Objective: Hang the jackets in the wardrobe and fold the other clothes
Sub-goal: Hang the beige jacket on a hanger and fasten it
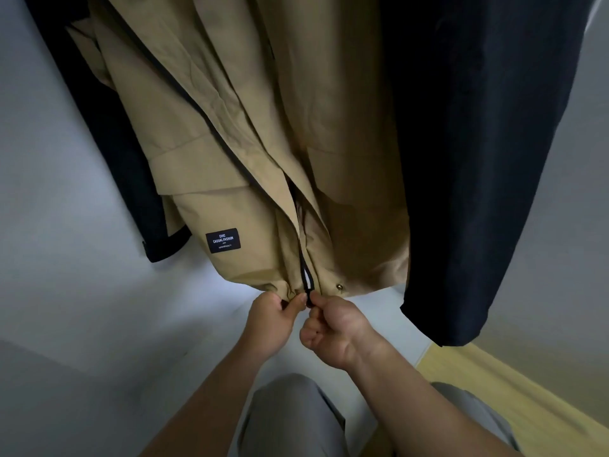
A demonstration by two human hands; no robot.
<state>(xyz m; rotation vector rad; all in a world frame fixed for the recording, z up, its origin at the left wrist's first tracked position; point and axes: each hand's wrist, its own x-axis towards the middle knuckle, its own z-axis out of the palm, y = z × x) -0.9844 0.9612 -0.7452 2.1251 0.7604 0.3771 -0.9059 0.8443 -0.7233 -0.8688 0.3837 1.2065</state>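
Grey wardrobe walls [66, 192] surround a hanging tan jacket [263, 127]; at six o'clock, left hand [273, 321] pinches its hem [263, 284], right hand [336, 328] fingers [317, 299] pinch the zipper pull [309, 295].

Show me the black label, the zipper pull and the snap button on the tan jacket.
black label [223, 243]: head view, patch centre.
zipper pull [309, 295]: head view, dark tab.
snap button [339, 285]: head view, metal face.

We see a tan jacket [263, 127] hanging between two dark garments. Left hand [272, 319] pinches its hem beside the zipper [308, 282]; right hand [336, 328] pinches the zipper's bottom end.
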